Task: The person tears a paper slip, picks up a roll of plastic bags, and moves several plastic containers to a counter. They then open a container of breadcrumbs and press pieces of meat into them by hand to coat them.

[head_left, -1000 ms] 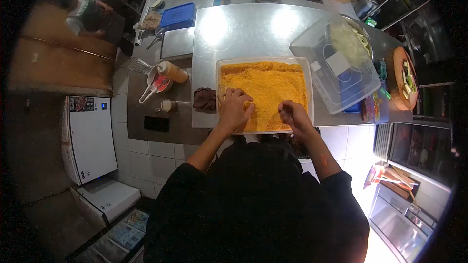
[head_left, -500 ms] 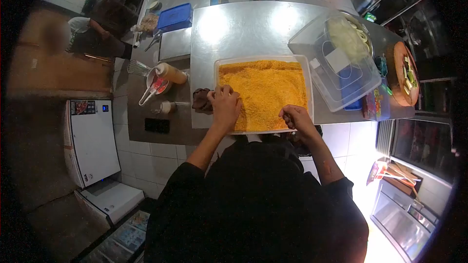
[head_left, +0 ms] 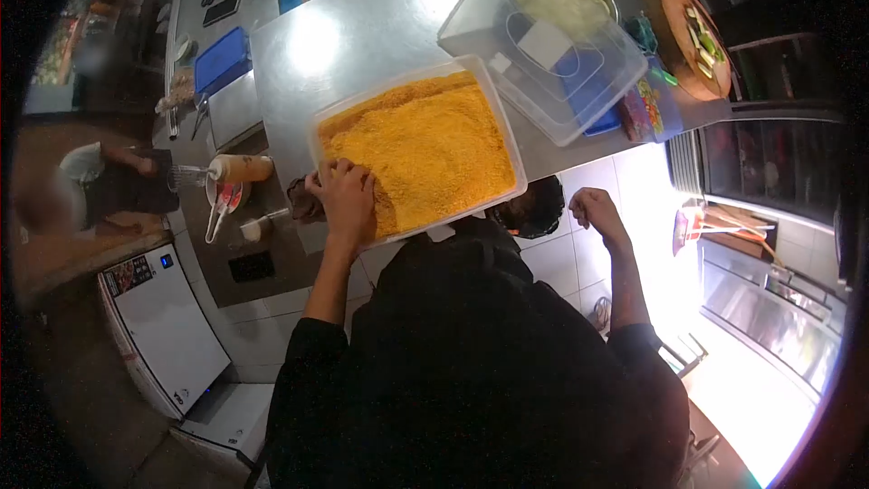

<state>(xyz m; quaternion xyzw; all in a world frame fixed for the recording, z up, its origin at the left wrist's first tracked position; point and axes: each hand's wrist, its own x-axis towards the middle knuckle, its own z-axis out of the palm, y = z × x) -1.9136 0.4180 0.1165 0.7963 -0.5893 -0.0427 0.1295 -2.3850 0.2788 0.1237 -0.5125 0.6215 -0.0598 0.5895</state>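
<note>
A clear plastic tub [head_left: 517, 156] of orange crumbs [head_left: 425, 149] sits at the table's near edge, turned slightly. My left hand [head_left: 344, 199] lies over its near left side, bent fingers apart at the rim and the crumbs. Beside those fingers is a crumpled brown cloth [head_left: 305, 201]. Past the table edge, my right hand [head_left: 593, 208] hangs in the air over the floor, fingers curled in. Whether anything is inside them is hidden. A bin lined with black plastic [head_left: 534, 210] stands below, between that hand and the tub.
A clear lid [head_left: 579, 81] leans over a blue container at the right, near a round wooden board [head_left: 692, 45] with cut vegetables. Left of the tub are a squeeze bottle [head_left: 243, 168], a whisk [head_left: 188, 177] and a bowl. Another person [head_left: 113, 172] is at the far left.
My right hand has left the tub and moved right, out past the table edge. My left hand stays on the tub's left side. The view has turned and shifted.
</note>
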